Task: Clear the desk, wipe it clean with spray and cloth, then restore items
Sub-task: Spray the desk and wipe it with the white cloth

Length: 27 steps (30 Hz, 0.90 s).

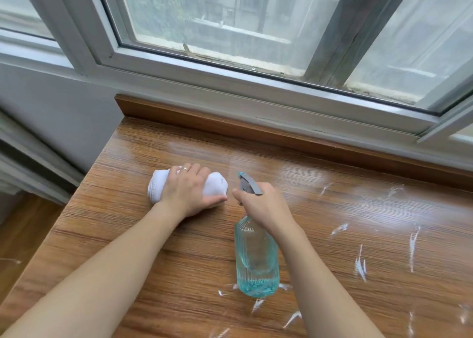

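A wooden desk [158, 235] runs under a window, with white smears across its right half. My left hand [188, 190] grips a bunched white cloth [217, 185] and holds it down on the desk near the left end. My right hand [266, 207] grips the neck of a clear ribbed spray bottle [257, 258], its grey trigger head pointing away from me. The bottle holds blue liquid in its lower part and stands just to the right of the cloth.
A raised wooden lip [256, 130] borders the desk's far edge below the window frame [230, 79]. The desk's left edge drops to a wooden floor [20, 230]. White streaks [359, 262] mark the right side and the near edge.
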Motion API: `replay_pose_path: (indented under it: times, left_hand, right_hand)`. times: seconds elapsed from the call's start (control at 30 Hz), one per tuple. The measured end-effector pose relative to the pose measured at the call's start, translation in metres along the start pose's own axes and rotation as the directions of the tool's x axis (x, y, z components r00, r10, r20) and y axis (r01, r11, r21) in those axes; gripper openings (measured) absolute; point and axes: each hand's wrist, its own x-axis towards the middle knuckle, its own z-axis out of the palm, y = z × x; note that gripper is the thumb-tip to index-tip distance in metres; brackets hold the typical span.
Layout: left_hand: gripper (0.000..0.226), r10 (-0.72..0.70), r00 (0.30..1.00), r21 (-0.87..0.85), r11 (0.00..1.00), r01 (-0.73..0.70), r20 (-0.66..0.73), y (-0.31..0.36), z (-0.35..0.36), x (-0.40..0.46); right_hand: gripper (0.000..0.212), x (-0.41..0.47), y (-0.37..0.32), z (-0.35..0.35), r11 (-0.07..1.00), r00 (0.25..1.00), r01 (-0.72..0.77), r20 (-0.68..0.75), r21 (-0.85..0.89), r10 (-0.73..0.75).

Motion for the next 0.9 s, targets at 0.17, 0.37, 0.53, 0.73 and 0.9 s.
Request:
replay_pose_path:
  times: [0.17, 0.37, 0.53, 0.73, 0.9]
  left_hand:
    - [0.093, -0.046, 0.997, 0.03, 0.999, 0.044, 0.059, -0.003, -0.002, 0.037]
    - [0.096, -0.07, 0.991, 0.036, 0.997, 0.066, 0.117, -0.003, -0.008, 0.035]
    - [0.086, -0.006, 0.997, -0.047, 0.999, 0.01, 0.073, 0.001, -0.02, -0.039]
    - [0.081, -0.01, 1.0, -0.039, 0.999, 0.009, -0.016, 0.007, -0.022, -0.106]
    - [0.084, 0.033, 0.999, -0.032, 0.999, -0.032, 0.024, 0.002, -0.02, -0.094]
  right_hand:
    - [0.041, -0.02, 0.013, 0.003, 1.0, 1.0, 0.009, -0.021, 0.003, -0.009]
    - [0.044, -0.048, 0.025, 0.014, 0.999, 0.998, -0.029, -0.046, 0.034, 0.031]
    - [0.04, -0.069, 0.021, 0.027, 0.997, 0.997, -0.059, -0.053, 0.046, 0.062]
    - [0.038, -0.088, 0.013, 0.052, 0.989, 0.99, -0.131, -0.035, 0.069, 0.133]
    - [0.045, -0.106, 0.014, 0.065, 0.988, 0.99, -0.133, -0.043, 0.076, 0.136]
